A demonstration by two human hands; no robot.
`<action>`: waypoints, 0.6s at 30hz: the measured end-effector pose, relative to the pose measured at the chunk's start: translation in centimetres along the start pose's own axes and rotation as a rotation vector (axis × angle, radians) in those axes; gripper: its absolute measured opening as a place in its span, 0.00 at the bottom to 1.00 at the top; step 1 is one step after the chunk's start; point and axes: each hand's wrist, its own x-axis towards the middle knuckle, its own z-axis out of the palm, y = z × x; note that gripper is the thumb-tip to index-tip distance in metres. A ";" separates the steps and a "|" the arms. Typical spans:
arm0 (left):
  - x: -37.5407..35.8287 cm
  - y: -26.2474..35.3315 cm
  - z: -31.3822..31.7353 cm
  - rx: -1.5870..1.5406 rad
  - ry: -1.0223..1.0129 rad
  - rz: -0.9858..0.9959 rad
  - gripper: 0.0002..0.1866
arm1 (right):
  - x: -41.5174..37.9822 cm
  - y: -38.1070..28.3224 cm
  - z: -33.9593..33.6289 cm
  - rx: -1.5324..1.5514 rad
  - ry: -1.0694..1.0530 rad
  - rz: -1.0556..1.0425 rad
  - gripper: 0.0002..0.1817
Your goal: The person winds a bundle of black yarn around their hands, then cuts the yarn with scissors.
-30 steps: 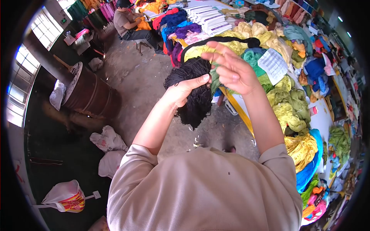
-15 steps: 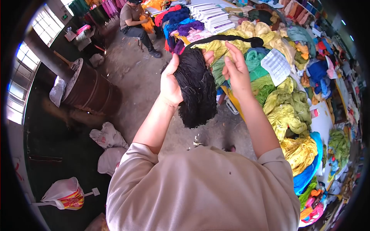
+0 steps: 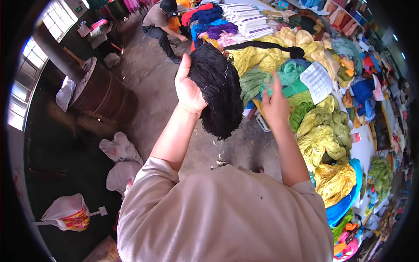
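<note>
A thick bundle of black yarn hangs from my left hand, whose fingers wrap round its upper part with the thumb up on the left side. A few loose strands stick out of the bundle. To its right, apart from it, my right hand is raised with the index finger stretched up; it is a little blurred and nothing shows in it. Beyond the hands, a long black skein lies over yellow yarn. Green yarn lies behind my right hand.
Piled yarn of many colours covers the table on the right, with a written paper sheet and stacked white packets. A person bends forward at the back. On the left stand a rusty barrel and white bags.
My right hand has moved down and away from the black bundle. The bundle has turned slightly in my left hand. The person at the back now leans forward, an arm reaching down.
</note>
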 end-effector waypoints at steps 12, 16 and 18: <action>2.4 -3.2 1.9 0.393 -0.035 0.085 0.37 | -1.7 -8.2 -1.3 0.246 0.251 -0.785 0.22; 3.1 3.4 2.9 1.852 -0.442 0.335 0.49 | 1.1 -6.5 -2.0 1.028 -0.056 -0.330 0.09; 2.6 5.9 7.8 2.583 -0.655 0.802 0.56 | 1.4 -7.8 -6.8 1.189 -0.050 -0.317 0.08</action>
